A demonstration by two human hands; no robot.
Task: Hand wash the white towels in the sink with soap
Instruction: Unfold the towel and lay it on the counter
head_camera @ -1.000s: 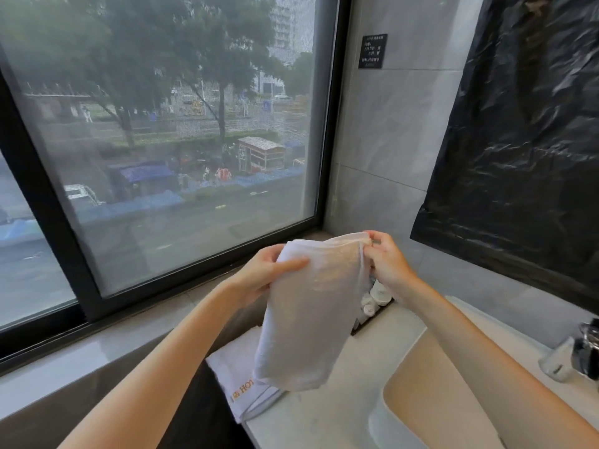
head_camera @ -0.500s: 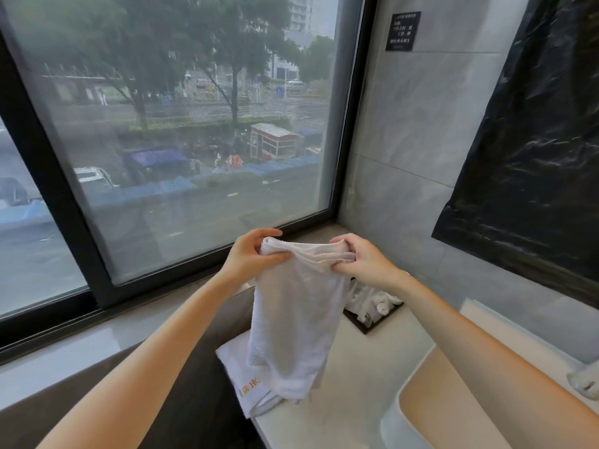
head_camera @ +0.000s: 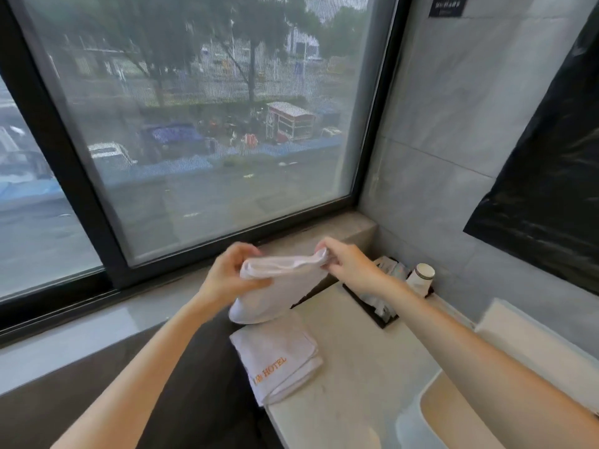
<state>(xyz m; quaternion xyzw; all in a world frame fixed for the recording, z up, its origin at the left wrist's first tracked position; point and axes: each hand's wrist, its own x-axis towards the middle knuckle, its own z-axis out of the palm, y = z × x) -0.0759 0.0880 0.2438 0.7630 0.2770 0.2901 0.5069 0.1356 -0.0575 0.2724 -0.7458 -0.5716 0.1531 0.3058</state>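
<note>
Left hand: the left hand (head_camera: 227, 273) is raised in front of the window, arm reaching forward from the lower left. Its fingers are curled round the left end of the held towel's top edge, thumb on the near side.
Right hand: the right hand (head_camera: 350, 264) is at the same height, forearm crossing above the sink. Its fingertips pinch the right end of that edge.
Held towel: the white held towel (head_camera: 278, 286) is stretched between the two hands and hangs down in a loose fold. Its lower end is close above the folded towel; I cannot tell whether they touch.
Folded towel: the white folded towel (head_camera: 278, 361), with orange "HOTEL" lettering, lies flat at the counter's left edge.
Sink: the pale sink (head_camera: 453, 416) is at the lower right, well apart from both towels.
Counter: the light counter (head_camera: 356, 367) also carries a dark tray (head_camera: 379, 314) of small packets near the wall, with a paper cup (head_camera: 421, 277) just beside it.
Room: a large dark-framed window (head_camera: 207, 124) looks onto a street. A stone sill (head_camera: 81, 328) runs below it. The grey tiled wall (head_camera: 437, 140) on the right bears a black sheet (head_camera: 551, 189) and a small dark sign (head_camera: 445, 6).
</note>
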